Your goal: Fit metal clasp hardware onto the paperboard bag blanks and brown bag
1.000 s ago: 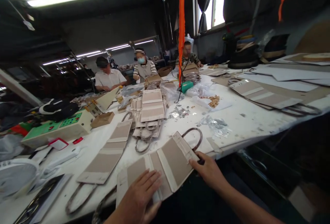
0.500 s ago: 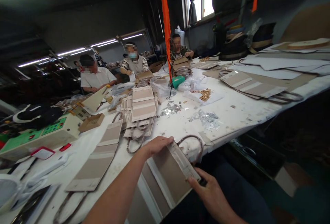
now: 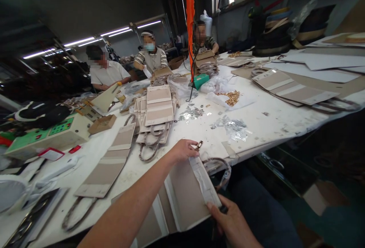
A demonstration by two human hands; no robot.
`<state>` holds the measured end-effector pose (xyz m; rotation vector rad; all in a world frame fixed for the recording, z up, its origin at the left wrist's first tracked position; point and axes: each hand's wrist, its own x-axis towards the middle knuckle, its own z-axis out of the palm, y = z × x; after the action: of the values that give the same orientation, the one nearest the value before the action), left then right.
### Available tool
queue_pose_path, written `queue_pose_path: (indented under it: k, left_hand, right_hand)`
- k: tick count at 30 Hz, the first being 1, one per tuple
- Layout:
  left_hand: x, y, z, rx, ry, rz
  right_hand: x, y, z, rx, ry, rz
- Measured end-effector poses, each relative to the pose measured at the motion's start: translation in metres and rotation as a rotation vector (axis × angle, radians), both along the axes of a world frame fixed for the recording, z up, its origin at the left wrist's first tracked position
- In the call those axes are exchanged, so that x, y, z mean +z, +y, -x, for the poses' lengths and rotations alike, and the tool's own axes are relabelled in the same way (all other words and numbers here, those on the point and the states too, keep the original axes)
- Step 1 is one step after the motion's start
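A beige panel with pale strips lies tilted at the table's front edge, a wrapped loop handle at its far side. Above the panel's upper corner, my left hand pinches a small metal-and-brown tab. The panel's lower right corner is gripped by my right hand, thumb on top and fingers beneath. Small silver metal plates are scattered beyond my hands, and gold pieces sit on a plastic sheet behind them.
Stacked panels with handles stand at centre, another panel on the left. A machine with green panels is further left. More panels lie right. An orange strip hangs down. Three people sit across the table.
My left hand has come off the panel's upper edge and now holds the small tab up. The view has shifted slightly; my right hand still grips the corner.
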<state>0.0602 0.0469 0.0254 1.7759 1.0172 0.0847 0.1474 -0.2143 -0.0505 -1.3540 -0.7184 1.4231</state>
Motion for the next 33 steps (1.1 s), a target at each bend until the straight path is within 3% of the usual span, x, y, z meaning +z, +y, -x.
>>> queue_pose_path:
  k: [4,7,10,12,15,18,23,28,30,33]
  left_hand:
    - [-0.021,-0.006,-0.019,0.029,0.044,-0.15]
    - [-0.031,-0.014,-0.019,0.064,0.043,-0.234]
    - [-0.036,-0.021,-0.012,0.097,0.026,-0.279]
    - [-0.037,-0.024,-0.01,0.118,0.016,-0.294]
    - [-0.038,-0.024,-0.009,0.151,0.002,-0.309]
    - [-0.037,-0.025,-0.009,0.171,-0.014,-0.314]
    - [-0.039,-0.03,-0.008,0.189,-0.047,-0.329]
    - [-0.034,-0.035,-0.002,0.255,-0.086,-0.404]
    - [-0.029,-0.046,0.015,0.316,-0.093,-0.468]
    - [-0.026,-0.075,0.066,0.414,-0.065,-0.583]
  right_hand:
    - [-0.005,0.001,0.0,-0.012,-0.053,0.065]
    - [0.001,-0.001,-0.018,0.078,-0.203,0.032]
    - [0.016,-0.002,-0.048,0.149,-0.515,-0.111]
    - [0.028,0.004,-0.067,0.124,-0.785,-0.175]
    - [0.046,0.028,-0.08,0.1,-1.152,-0.276]
    - [0.061,0.061,-0.076,0.192,-1.366,-0.323]
    - [0.064,0.101,-0.063,0.38,-1.467,-0.296]
    - [0.051,0.105,-0.063,0.375,-1.435,-0.268]
    - [0.05,0.103,-0.064,0.392,-1.446,-0.285]
    - [0.051,0.101,-0.064,0.443,-1.492,-0.3]
